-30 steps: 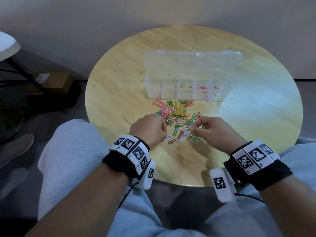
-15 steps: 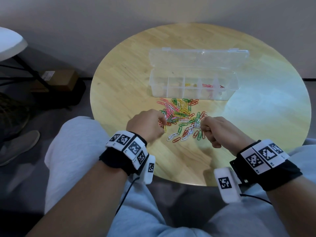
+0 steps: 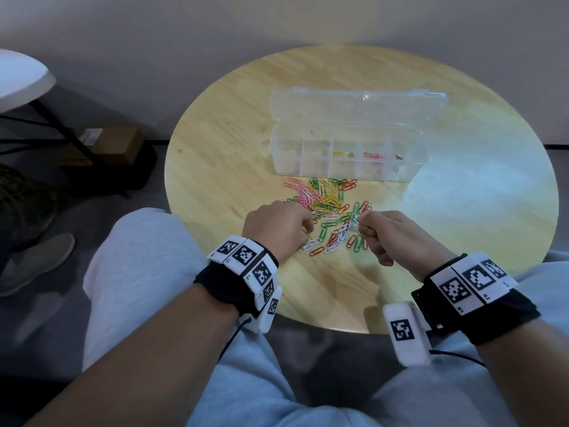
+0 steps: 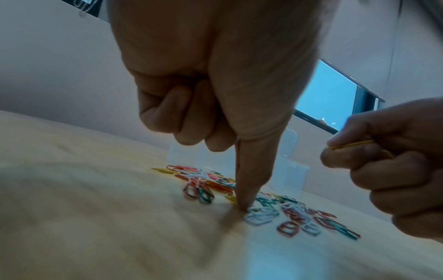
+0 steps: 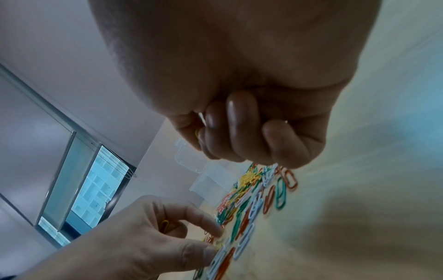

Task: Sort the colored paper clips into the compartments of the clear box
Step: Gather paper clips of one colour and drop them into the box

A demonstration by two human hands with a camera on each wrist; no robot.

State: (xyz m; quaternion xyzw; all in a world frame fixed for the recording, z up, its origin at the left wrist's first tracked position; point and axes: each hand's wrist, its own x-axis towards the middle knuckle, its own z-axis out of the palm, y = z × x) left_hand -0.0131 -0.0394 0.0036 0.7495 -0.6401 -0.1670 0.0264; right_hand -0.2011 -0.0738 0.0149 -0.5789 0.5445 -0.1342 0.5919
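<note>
Currently — step: picking yellows out of the mixed paper-clip pile (image 3: 331, 215), near edge of the round table (image 3: 480, 217).
Right hand (image 3: 392, 237): curled, pinching a yellow paper clip (image 4: 352, 145).
Left hand (image 3: 277, 229): index fingertip (image 4: 244, 204) pressing down at the pile's edge, other fingers curled; a yellow clip appears tucked inside.
Clear box (image 3: 348, 158): open, just behind the pile; yellow, pink and red clips sit in its right-hand compartments.
Next, judged: carry yellows to the yellow compartment, release without spill-over.

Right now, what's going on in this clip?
A person is sorting coloured paper clips from a loose pile on a round wooden table into an open clear box. The right hand pinches a yellow clip. The left hand presses its index finger down at the pile's edge. A few yellow, pink and red clips already lie in the right-hand compartments.
</note>
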